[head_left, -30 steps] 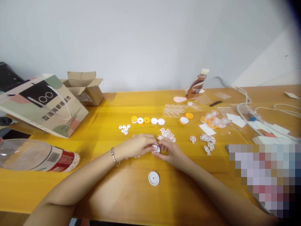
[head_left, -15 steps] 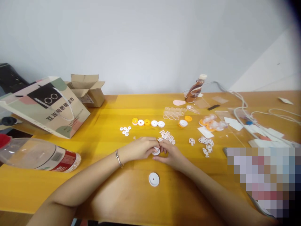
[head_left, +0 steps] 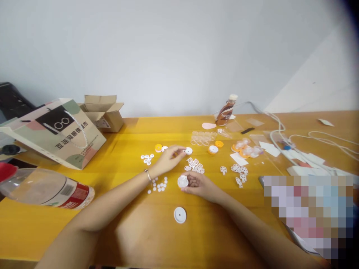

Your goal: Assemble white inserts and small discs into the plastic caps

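My right hand [head_left: 198,184] grips a small round white piece [head_left: 183,181] with a clear part on top, just above the table. Farther off, my left hand [head_left: 171,156] reaches over a row of discs, thumb and fingertips at the edge of a white disc [head_left: 189,151]. Left in that row is a yellow disc [head_left: 158,148]. Between and beyond my hands lie white lattice pieces [head_left: 195,166]. Small white dots [head_left: 160,186] are scattered beside my left wrist. A larger white disc [head_left: 180,215] lies flat nearer me.
Clear rings [head_left: 203,138], a brown bottle [head_left: 226,111] and white cables [head_left: 280,129] are at the back right. On the left are a paper bag [head_left: 75,138], an open carton [head_left: 110,119] and a large plastic bottle [head_left: 50,186] on its side.
My left hand has left my right hand and moved up and left to the disc row. The white dots beside its wrist are uncovered. The view has shifted slightly.
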Demonstrator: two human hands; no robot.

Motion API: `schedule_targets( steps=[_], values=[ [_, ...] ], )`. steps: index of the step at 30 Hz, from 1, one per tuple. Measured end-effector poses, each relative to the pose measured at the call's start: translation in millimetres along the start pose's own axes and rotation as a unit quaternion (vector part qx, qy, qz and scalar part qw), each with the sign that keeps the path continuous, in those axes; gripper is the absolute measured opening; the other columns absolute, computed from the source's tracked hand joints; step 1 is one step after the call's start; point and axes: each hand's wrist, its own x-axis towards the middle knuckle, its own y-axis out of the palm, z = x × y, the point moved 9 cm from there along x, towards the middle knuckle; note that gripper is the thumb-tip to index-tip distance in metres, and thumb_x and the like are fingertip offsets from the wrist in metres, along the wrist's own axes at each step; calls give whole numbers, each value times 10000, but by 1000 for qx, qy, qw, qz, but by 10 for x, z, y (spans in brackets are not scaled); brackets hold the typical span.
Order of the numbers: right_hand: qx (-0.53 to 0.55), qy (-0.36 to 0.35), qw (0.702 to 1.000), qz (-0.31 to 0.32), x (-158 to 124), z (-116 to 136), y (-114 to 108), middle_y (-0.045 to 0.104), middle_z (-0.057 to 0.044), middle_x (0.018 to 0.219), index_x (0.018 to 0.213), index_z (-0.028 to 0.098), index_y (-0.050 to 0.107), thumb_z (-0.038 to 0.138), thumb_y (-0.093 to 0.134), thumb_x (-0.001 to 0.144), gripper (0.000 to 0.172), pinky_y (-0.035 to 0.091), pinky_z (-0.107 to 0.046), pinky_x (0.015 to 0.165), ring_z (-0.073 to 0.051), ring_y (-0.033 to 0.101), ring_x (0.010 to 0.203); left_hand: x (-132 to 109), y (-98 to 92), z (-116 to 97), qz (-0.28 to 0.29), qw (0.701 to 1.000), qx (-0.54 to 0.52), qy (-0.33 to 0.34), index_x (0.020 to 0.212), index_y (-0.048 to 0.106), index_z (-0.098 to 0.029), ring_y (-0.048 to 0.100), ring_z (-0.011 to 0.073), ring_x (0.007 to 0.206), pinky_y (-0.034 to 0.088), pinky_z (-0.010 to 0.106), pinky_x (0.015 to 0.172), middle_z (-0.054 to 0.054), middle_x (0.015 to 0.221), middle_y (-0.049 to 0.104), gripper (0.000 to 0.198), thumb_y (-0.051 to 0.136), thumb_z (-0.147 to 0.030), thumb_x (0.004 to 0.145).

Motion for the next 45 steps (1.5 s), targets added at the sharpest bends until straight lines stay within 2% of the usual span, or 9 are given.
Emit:
schedule_targets(
  steps=[4,8,14,19,22,25,29,35,45],
  values=[
    [14,12,1000,8,-5,-8,-28,554,16,774,874,170,514,306,706,577,379,431,-272,738,-94,539,718,485,184,145,9,986,166,-8,1037,534,-168,549,136,872,411,247,809,48,956,599,277,481,-299,799],
    [19,14,999,25,-3,-19,-19,557,15,761,874,164,521,294,712,569,383,431,-250,688,-87,529,696,882,355,238,-16,979,202,-39,970,555,-130,541,198,912,394,307,822,97,959,599,282,527,-314,759],
    [36,20,999,20,-3,-40,-24,565,16,751,862,161,526,282,733,535,406,438,-249,677,-86,535,681,1040,532,281,-34,979,191,-53,893,572,-137,553,217,878,401,324,784,97,903,612,209,571,-245,715],
    [36,16,999,10,0,-44,-39,574,11,760,866,164,532,286,735,530,411,448,-257,690,-92,545,694,847,298,204,-55,986,151,-47,945,545,-142,557,162,865,418,275,777,72,930,610,237,535,-287,757],
    [36,15,999,-18,13,-44,-89,586,9,756,861,169,526,291,730,538,400,456,-262,679,-94,552,673,526,42,41,-43,996,68,-22,946,543,-153,574,125,801,443,224,705,47,917,617,267,521,-353,770],
    [41,20,999,-28,30,-51,-113,590,15,684,889,170,504,309,700,590,384,459,-252,578,-86,538,568,109,-138,-122,20,1000,-15,-11,951,565,-166,582,123,744,452,227,670,40,861,631,281,522,-375,768],
    [44,22,998,-36,50,-47,-131,575,18,642,890,157,512,298,680,625,345,443,-230,542,-76,518,535,-296,-350,-281,11,999,-48,-8,988,551,-161,577,113,714,457,234,666,49,851,622,267,520,-328,782],
    [35,16,998,-47,50,-5,-123,558,22,653,919,162,550,301,677,624,350,419,-204,526,-66,493,543,-386,-211,-495,48,997,29,48,954,568,-188,542,112,784,438,251,743,26,871,600,224,532,-320,775],
    [37,22,996,-76,21,68,-113,539,29,643,872,168,586,329,679,608,324,395,-204,524,-68,476,549,-428,-105,-388,73,997,-3,29,958,563,-175,544,103,788,452,236,742,31,900,599,225,523,-310,783]
  ],
)
